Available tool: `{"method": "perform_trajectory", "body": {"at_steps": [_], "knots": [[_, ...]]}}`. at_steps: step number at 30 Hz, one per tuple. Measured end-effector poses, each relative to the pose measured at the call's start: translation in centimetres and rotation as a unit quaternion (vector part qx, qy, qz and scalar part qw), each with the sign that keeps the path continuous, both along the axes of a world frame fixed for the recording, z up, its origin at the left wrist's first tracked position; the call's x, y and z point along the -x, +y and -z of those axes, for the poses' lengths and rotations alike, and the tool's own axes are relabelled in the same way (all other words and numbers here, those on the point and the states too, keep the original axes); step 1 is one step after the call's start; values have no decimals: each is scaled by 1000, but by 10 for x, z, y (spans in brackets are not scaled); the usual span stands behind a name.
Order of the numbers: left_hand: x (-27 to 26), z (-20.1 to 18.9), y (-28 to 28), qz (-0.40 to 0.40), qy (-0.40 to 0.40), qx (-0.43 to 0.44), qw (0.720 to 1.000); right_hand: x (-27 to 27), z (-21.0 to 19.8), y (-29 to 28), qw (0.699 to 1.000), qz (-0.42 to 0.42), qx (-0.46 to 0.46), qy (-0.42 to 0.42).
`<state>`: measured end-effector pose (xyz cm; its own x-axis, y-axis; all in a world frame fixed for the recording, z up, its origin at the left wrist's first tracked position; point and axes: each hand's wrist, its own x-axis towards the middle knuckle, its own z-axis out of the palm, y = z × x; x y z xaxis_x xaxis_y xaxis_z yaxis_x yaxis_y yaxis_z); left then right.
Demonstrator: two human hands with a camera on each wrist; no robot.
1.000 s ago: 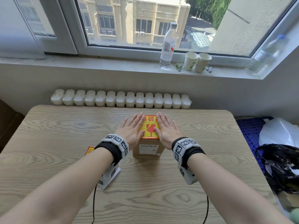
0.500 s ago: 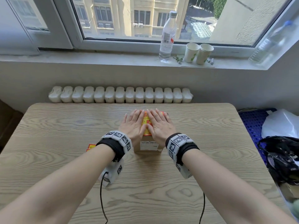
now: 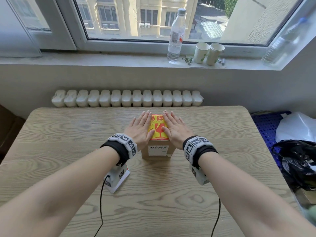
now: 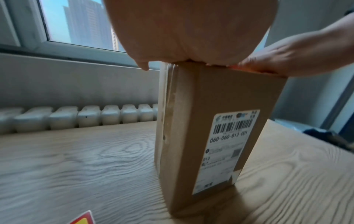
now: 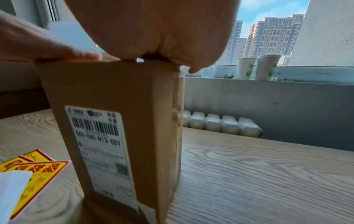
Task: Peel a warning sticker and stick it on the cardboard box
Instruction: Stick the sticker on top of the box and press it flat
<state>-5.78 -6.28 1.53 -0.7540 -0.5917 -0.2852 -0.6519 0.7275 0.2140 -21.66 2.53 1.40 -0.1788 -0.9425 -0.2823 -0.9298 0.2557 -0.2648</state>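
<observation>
A brown cardboard box stands upright in the middle of the wooden table, a white shipping label on its near face. A yellow and red warning sticker lies flat on its top. My left hand rests flat on the sticker's left side and my right hand on its right side, fingers straight, palms down. From the left wrist view the box rises under my left palm. In the right wrist view the box sits beneath my right palm.
Spare warning stickers lie on the table left of the box, partly under my left wrist. A water bottle and two paper cups stand on the windowsill. A white radiator runs behind the table. Bags lie to the right.
Both hands were together over the middle of the sticker half a second ago. They have slid apart to its left and right sides, uncovering the centre.
</observation>
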Motion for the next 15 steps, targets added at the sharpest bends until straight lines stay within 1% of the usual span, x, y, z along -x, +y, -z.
{"method": "perform_trajectory", "body": {"at_steps": [4, 10, 15], "knots": [[-11, 4, 5, -12, 65, 4, 998, -6, 0, 10, 999, 19, 27, 5], [-14, 13, 11, -10, 57, -1, 998, -13, 9, 12, 999, 37, 38, 0], [-17, 12, 8, 1, 60, -12, 998, -7, 6, 15, 999, 20, 31, -26]]}}
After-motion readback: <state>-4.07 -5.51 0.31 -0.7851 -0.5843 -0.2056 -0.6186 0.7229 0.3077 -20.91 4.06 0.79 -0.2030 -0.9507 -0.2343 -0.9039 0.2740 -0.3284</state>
